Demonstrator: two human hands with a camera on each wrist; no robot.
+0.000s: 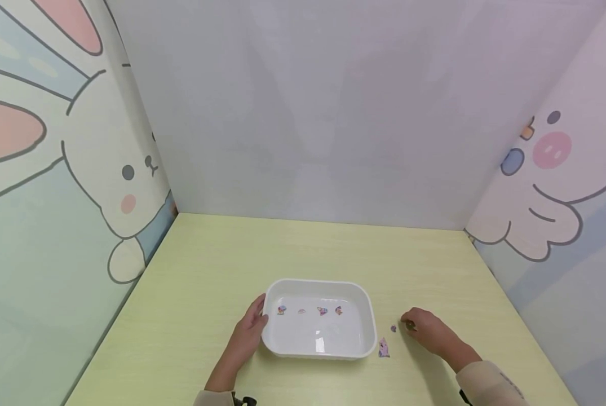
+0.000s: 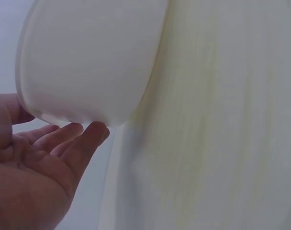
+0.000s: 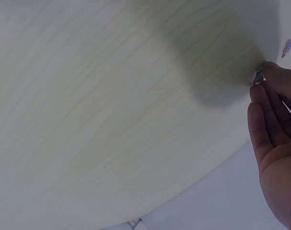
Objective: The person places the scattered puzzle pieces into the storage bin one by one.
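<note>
A white rectangular plastic basin (image 1: 318, 356) stands on the table, and several small colourful sticker-like cutouts (image 1: 322, 310) lie in a row on its floor. My left hand (image 1: 247, 335) grips the basin's left rim; the left wrist view has the thumb at the rim and the fingertips (image 2: 97, 132) against the wall. Right of the basin, my right hand (image 1: 432, 334) pinches a small cutout (image 3: 257, 75) between thumb and fingers, just above the table. Its print is mostly hidden. Beside that hand lie a tiny purplish cutout (image 1: 393, 328) and a larger pink-purple one (image 1: 384, 348).
The pale yellow wood-grain table (image 1: 221, 254) extends behind and to both sides of the basin. A plain grey wall (image 1: 308, 113) closes off the back. Side panels with a cartoon rabbit (image 1: 105, 163) and another pink-cheeked figure (image 1: 551, 186) flank the table.
</note>
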